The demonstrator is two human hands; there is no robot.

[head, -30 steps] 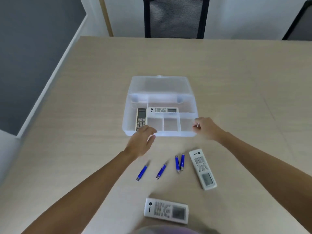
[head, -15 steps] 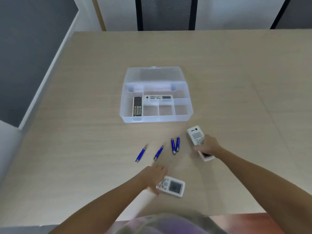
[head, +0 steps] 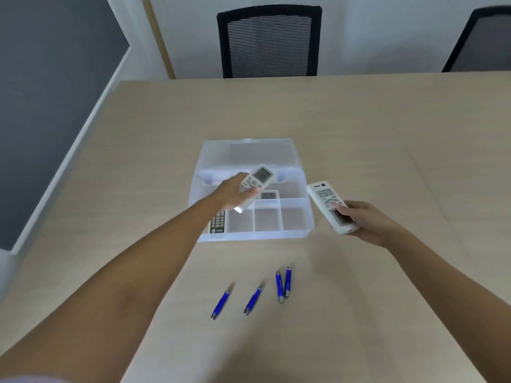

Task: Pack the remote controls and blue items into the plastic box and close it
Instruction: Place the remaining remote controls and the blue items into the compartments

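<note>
A clear plastic box (head: 297, 233) stands open mid-table, its lid (head: 249, 153) lying back flat. My left hand (head: 232, 193) holds a white remote (head: 258, 181) above the box's rear compartment. My right hand (head: 367, 221) holds a second white remote (head: 329, 203) just to the right of the box. Inside, a dark remote (head: 217, 222) lies in the left compartment and another white remote (head: 269, 195) shows partly under my left hand. Several blue pens (head: 283, 283) lie on the table in front of the box.
The wooden table (head: 387, 134) reaches to a black mesh chair (head: 269, 41) at the far side, with a second chair (head: 481, 42) at the far right. The table's left edge (head: 91, 128) drops to a grey floor.
Both hands picked up the white remotes from the near table and carried them up toward the box; the left one is now over it. The pens have not moved.
</note>
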